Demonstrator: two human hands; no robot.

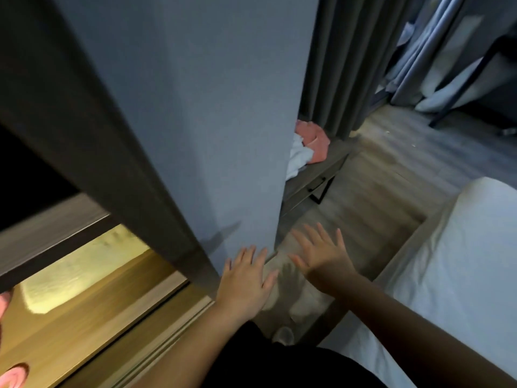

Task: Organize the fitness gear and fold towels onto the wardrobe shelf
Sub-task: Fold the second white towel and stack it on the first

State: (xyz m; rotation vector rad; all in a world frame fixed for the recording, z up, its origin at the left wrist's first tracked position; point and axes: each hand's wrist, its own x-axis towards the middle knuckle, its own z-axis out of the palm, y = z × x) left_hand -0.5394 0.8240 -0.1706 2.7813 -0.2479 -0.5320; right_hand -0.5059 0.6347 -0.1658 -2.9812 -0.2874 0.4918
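A bedroom with a grey wood-look floor (391, 175), dim apart from a warm yellow light coming from inside the wardrobe at the lower left. A bed (461, 261) with a white sheet fills the right side, and grey curtains (335, 65) hang at the back. The wardrobe's blue-grey side panel (209, 107) rises up the middle, with a dark frame (84, 121) slanting across to its left. Below that frame the lit wooden shelf (70, 317) shows, and a pink roll (14, 376) sits at its near left edge, mostly cut off by the picture.

The person stands close by the wardrobe's corner with both arms stretched forward and down. The left hand (246, 278) is flat, fingers straight and a little spread, at the foot of the side panel; I cannot tell whether it touches the panel. The right hand (321, 253) is just beside it, over the floor, fingers fanned wide. Neither hand has hold of anything. The picture is blurred around both.

Well apart from the hands, behind the panel, a low table (313, 177) stands near the curtains. On it lie a crumpled pink towel (314, 140) and a white towel (299, 156), touching each other, unfolded, partly hidden by the panel.
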